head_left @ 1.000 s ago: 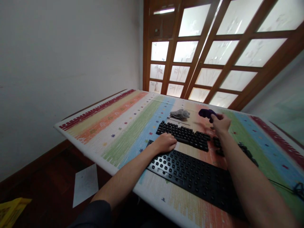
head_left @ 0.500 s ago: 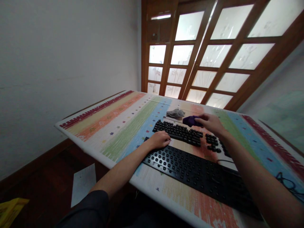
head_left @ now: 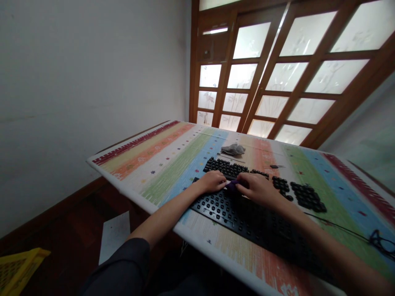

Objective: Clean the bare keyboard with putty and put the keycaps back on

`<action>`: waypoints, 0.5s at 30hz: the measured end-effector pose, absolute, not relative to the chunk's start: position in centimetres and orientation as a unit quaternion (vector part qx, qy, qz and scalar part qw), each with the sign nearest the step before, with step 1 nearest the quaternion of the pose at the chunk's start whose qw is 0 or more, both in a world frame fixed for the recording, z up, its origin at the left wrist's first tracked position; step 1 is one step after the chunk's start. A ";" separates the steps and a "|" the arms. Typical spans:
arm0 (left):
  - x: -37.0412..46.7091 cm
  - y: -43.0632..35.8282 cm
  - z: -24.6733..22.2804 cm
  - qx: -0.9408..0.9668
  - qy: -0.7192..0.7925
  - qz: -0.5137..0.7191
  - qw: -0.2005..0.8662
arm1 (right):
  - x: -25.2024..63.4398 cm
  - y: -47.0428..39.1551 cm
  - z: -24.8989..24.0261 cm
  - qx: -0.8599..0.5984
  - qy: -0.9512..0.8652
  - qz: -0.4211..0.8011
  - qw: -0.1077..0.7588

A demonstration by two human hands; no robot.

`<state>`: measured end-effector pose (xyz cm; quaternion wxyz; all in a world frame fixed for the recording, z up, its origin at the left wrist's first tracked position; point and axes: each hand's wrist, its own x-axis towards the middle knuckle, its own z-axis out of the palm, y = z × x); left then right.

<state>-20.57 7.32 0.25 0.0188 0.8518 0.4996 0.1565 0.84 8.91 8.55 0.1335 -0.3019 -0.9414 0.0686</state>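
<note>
Purple cloth [head_left: 232, 186]: bunched small, at the far edge of the keyboard base [head_left: 216, 207], towards its left end. Whether it presses on the base cannot be told.

Right hand [head_left: 257, 189]: fingers closed round the purple cloth, thumb side facing the left hand [head_left: 212, 181]. Left hand: over the base's far left part, fingers curled, tips beside the cloth; cannot tell if they pinch it or only steady something.

Step in hand, as judged: the cloth being handled between the two hands, low at the base. A move from here would call for a light, sure grip and a steady base, the studs being small and close-set.

Beyond the base: key caps [head_left: 228, 166] in keyboard-like rows, more groups of them towards its right end. Farther beyond: thin rod [head_left: 231, 159], then grey cloth [head_left: 233, 149], crumpled. Small dark-handled tool [head_left: 274, 166] lies beyond the caps, right of the grey cloth. Black cable [head_left: 342, 228] runs off to the right of the base, coiled at its end.

All on the desk [head_left: 166, 164], under a striped cover. No brand, label or writing legible.
</note>
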 end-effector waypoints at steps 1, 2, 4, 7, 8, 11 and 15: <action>-20.6 7.3 0.3 0.851 0.501 0.156 0.020 | 0.7 8.5 8.5 -0.296 -0.944 0.063 0.129; -20.6 7.2 0.4 0.851 0.502 0.156 0.021 | 0.5 8.2 8.4 -0.292 -0.946 0.058 0.127; -20.5 7.1 0.6 0.850 0.503 0.156 0.023 | 0.3 7.8 8.3 -0.290 -0.947 0.051 0.126; -20.4 6.9 1.0 0.848 0.504 0.160 0.028 | 0.2 7.8 8.1 -0.304 -0.941 0.040 0.146; -20.4 6.8 1.3 0.847 0.505 0.163 0.030 | 0.2 7.9 8.1 -0.310 -0.937 0.037 0.158; -20.6 6.3 2.2 0.839 0.513 0.178 0.036 | 0.3 8.3 8.5 -0.319 -0.924 0.023 0.212; -21.5 4.6 3.5 0.804 0.547 0.230 0.041 | 0.1 8.8 9.6 -0.312 -0.902 0.007 0.299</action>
